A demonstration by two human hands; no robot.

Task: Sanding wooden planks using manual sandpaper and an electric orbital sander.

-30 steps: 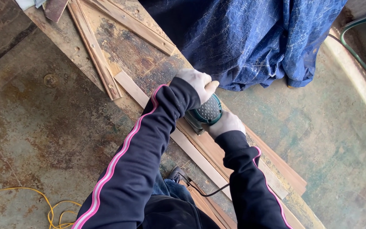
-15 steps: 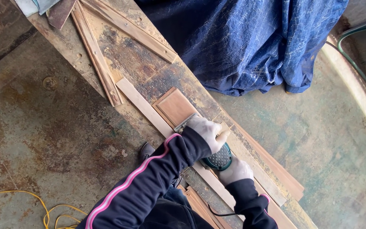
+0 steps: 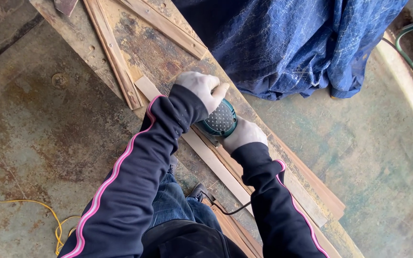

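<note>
both hands grip a green sander [image 3: 220, 120] on the plank [image 3: 216, 165]: left hand [image 3: 201, 89] at ten o'clock, right hand [image 3: 243, 135] at four.

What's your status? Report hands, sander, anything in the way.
Left hand and right hand both clamped on green sander. Sander flat on wood strip. Blue tarp alongside, not touching.

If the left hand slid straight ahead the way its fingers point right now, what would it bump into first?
Probably the blue tarp. The left hand, on the green sander, points up and right across the worn wooden board, and the tarp's edge lies nearest that way, though depth is hard to judge.
</note>
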